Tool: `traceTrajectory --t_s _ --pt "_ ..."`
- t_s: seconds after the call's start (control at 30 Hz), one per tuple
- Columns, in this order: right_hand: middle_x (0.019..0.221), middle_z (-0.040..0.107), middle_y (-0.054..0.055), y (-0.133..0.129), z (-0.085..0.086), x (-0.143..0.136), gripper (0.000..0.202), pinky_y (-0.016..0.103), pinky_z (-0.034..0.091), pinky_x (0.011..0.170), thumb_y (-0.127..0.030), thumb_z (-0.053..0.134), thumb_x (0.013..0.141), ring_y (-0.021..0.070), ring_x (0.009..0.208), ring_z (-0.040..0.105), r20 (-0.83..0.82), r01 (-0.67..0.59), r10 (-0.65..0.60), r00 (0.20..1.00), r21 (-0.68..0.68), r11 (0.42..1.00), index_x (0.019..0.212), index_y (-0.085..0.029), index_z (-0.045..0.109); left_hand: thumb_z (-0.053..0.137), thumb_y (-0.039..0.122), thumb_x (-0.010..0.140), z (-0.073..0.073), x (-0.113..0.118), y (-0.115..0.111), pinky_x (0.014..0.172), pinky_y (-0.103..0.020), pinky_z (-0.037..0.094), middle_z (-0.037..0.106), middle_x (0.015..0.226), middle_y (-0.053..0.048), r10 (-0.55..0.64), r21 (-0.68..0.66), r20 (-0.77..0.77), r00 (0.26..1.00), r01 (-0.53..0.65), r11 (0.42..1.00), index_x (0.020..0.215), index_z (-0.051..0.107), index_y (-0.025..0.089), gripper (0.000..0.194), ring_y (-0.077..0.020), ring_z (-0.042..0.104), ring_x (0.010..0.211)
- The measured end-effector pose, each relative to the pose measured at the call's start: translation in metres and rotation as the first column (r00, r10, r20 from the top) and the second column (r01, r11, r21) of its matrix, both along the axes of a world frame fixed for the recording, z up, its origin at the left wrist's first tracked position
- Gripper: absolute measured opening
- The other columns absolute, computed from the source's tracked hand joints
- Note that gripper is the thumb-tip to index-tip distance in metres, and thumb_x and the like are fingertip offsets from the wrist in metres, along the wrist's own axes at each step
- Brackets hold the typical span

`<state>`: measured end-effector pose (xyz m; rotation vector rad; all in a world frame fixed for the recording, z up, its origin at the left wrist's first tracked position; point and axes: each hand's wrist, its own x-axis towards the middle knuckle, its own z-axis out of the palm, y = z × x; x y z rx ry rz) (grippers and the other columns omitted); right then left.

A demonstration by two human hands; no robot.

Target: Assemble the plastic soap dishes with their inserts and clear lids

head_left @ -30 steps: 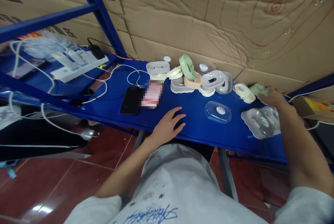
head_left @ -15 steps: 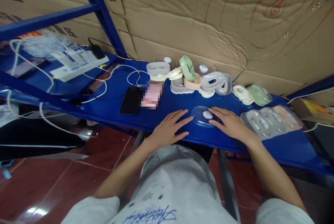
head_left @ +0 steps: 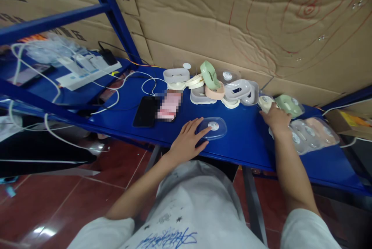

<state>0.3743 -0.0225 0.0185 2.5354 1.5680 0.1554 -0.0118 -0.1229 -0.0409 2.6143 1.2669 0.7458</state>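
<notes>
My left hand (head_left: 187, 140) lies over the near edge of the blue shelf, its fingers spread. Its index finger touches a clear oval plastic lid (head_left: 219, 132) with a round white sticker. Farther right, my right hand (head_left: 277, 120) reaches forward, thumb and fingers round a cream oval piece (head_left: 266, 102) whose right part they hide. Just beyond that hand lies a green oval case (head_left: 290, 105) under a clear cover. Beside the right wrist is a clear-covered set of grey and peach oval compartments (head_left: 312, 134), partly hidden by the hand.
Grey, green, peach and cream oval parts (head_left: 207, 96) are heaped along the cardboard wall. A black phone (head_left: 145, 112) and a blurred pink-screened device (head_left: 169, 105) lie left on the blue shelf (head_left: 241, 148). White cables lead to a power strip (head_left: 90, 76); a cardboard box (head_left: 348, 123) stands right.
My right hand has let go of the clear lid and moved right and forward to the cream piece. The lid has slid left, under my left fingertips.
</notes>
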Motion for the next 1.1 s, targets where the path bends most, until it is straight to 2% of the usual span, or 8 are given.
traceTrajectory --t_s 0.2,0.33,0.53,0.63,0.73,0.9,1.0,1.1 --pt "0.129 0.072 0.03 -0.032 -0.002 -0.024 0.073 0.052 0.052 0.104 -0.045 0.052 0.107 0.0399 0.121 0.072 0.044 -0.282 0.287 0.957 -0.083 0.956 0.165 -0.005 0.035 0.062 0.034 0.106 -0.006 0.003 0.001 0.106 -0.055 0.054 0.056 0.133 -0.018 0.218 0.042 0.104 0.97 -0.223 0.974 0.145 0.065 0.022 0.041 -0.0348 0.058 0.127" --pt "0.124 0.075 0.027 -0.065 -0.006 -0.053 0.074 0.054 0.06 0.095 -0.051 0.045 0.108 0.0422 0.114 0.074 -0.151 -0.452 0.451 0.88 0.028 0.891 0.167 -0.007 0.037 0.058 0.035 0.108 -0.006 0.003 0.003 0.111 -0.055 0.053 0.056 0.136 -0.018 0.19 0.022 0.144 0.971 -0.195 0.981 0.148 0.062 0.023 0.043 -0.0341 0.058 0.129" --pt "0.153 0.065 0.009 -0.098 0.0 -0.084 0.055 0.048 0.049 0.121 -0.048 0.041 0.113 0.0272 0.142 0.062 -0.498 -0.742 0.801 0.332 0.387 0.548 0.165 -0.031 0.045 0.055 0.034 0.109 -0.002 0.001 0.001 0.122 -0.059 0.044 0.045 0.164 -0.016 0.108 0.028 0.151 0.983 -0.114 0.993 0.161 0.048 0.03 0.053 -0.0373 0.043 0.154" --pt "0.165 0.054 0.009 -0.093 -0.003 -0.079 0.053 0.054 0.038 0.128 -0.051 0.045 0.112 0.03 0.155 0.048 -0.352 -0.684 0.825 0.441 0.464 0.563 0.162 -0.033 0.05 0.054 0.035 0.111 0.0 -0.002 -0.002 0.12 -0.059 0.042 0.05 0.161 -0.014 0.013 0.061 0.05 0.999 -0.016 0.998 0.156 0.056 0.032 0.046 -0.036 0.051 0.146" --pt "0.175 0.037 0.011 -0.084 -0.016 -0.074 0.065 0.064 0.034 0.128 -0.059 0.049 0.108 0.038 0.162 0.033 -0.276 -0.708 0.788 0.55 0.347 0.615 0.167 -0.032 0.042 0.051 0.039 0.112 0.001 -0.004 -0.004 0.112 -0.055 0.047 0.058 0.152 -0.013 -0.077 0.056 -0.071 0.994 0.081 0.995 0.155 0.058 0.033 0.044 -0.0337 0.059 0.133" --pt "0.148 0.06 0.017 -0.095 -0.03 -0.1 0.064 0.056 0.058 0.104 -0.059 0.046 0.108 0.0397 0.133 0.058 -0.183 -0.649 0.72 0.67 0.327 0.687 0.165 -0.03 0.048 0.044 0.042 0.115 0.004 -0.002 -0.005 0.113 -0.054 0.047 0.056 0.158 -0.011 -0.205 0.049 -0.19 0.96 0.217 0.975 0.163 0.047 0.036 0.049 -0.0337 0.057 0.138" --pt "0.131 0.065 0.018 -0.109 -0.032 -0.12 0.065 0.058 0.06 0.096 -0.061 0.049 0.106 0.0397 0.115 0.064 -0.14 -0.619 0.709 0.691 0.39 0.681 0.164 -0.031 0.05 0.047 0.045 0.114 0.006 -0.002 -0.006 0.114 -0.055 0.047 0.05 0.165 -0.009 -0.25 0.031 -0.216 0.944 0.262 0.964 0.162 0.047 0.04 0.048 -0.0332 0.059 0.137" --pt "0.137 0.063 0.018 -0.112 -0.032 -0.116 0.062 0.062 0.056 0.106 -0.059 0.05 0.107 0.0397 0.124 0.063 -0.183 -0.639 0.741 0.646 0.4 0.656 0.162 -0.03 0.051 0.054 0.053 0.11 0.006 -0.004 -0.005 0.113 -0.058 0.049 0.052 0.163 -0.013 -0.267 0.023 -0.18 0.947 0.275 0.961 0.149 0.06 0.032 0.045 -0.036 0.06 0.137"
